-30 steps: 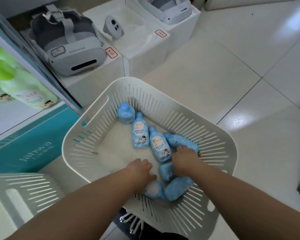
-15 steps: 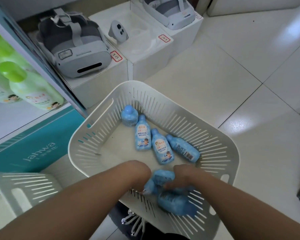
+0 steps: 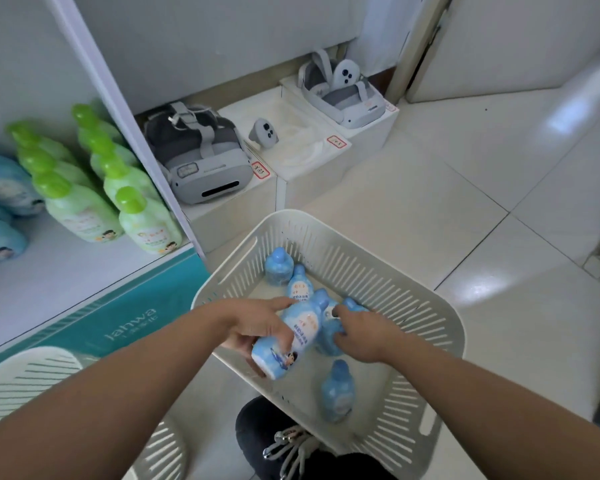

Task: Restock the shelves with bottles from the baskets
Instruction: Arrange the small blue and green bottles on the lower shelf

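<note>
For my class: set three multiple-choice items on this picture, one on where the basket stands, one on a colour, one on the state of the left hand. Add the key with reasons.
1. Where does the white basket of bottles stand? A on the shelf; B on the tiled floor; C on a white box.
2. What colour is the bottle in the left hand? A red; B blue; C black.
3. The left hand is: A open and empty; B flat on the basket rim; C gripping a bottle.
Key: 1 B, floor tiles show beside it; 2 B, body and cap are pale blue; 3 C, its fingers curl round the bottle.
</note>
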### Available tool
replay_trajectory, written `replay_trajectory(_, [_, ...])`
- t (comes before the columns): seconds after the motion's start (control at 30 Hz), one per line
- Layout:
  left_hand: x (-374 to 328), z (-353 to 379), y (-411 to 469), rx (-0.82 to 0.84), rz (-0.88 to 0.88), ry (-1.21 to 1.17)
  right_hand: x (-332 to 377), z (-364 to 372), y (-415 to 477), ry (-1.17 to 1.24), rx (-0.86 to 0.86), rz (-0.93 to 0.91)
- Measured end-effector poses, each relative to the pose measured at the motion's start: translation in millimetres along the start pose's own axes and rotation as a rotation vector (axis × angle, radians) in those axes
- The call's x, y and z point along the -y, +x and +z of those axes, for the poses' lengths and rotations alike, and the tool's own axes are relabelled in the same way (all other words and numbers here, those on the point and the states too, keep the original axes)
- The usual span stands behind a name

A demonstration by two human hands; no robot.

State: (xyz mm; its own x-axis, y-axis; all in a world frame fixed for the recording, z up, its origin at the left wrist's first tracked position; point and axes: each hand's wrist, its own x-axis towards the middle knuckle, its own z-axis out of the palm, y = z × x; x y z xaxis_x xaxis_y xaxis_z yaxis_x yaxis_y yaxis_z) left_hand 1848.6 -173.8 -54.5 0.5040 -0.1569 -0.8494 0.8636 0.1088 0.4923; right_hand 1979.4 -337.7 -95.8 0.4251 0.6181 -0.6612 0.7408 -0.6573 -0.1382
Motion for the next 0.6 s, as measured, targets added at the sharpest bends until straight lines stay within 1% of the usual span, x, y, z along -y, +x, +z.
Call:
replay_trajectory(0.1, [-3, -2, -18, 0.033, 0.095, -0.119, 11, -21, -10, 0.102, -0.146, -0.061])
replay_trajectory(0.13, [-5, -1, -24, 0.060, 0.137, -0.155, 15, -29, -13, 0.209, -0.188, -0.065])
replay_trajectory(0.17, [-6, 2, -30, 0.077, 0.183, -0.200, 18, -35, -15, 0.370, -0.218, -0.056])
replay_trajectory(0.23, [-9, 9, -43, 0.034, 0.247, -0.293, 25, -47, -20, 0.703, -0.233, -0.025])
replay_trajectory(0.27, [-11, 12, -49, -0.006, 0.254, -0.332, 28, -52, -23, 0.796, -0.227, -0.012])
replay_trajectory(0.33, [-13, 14, -60, -0.074, 0.255, -0.418, 35, -61, -28, 0.821, -0.213, -0.002])
replay_trajectory(0.43, [-12, 10, -71, -0.204, 0.279, -0.449, 49, -73, -36, 0.767, -0.240, -0.035])
replay_trajectory(0.5, [-10, 7, -79, -0.301, 0.334, -0.469, 58, -80, -42, 0.713, -0.295, -0.064])
replay_trajectory(0.6, [-5, 1, -91, -0.423, 0.495, -0.491, 71, -90, -51, 0.556, -0.442, -0.118])
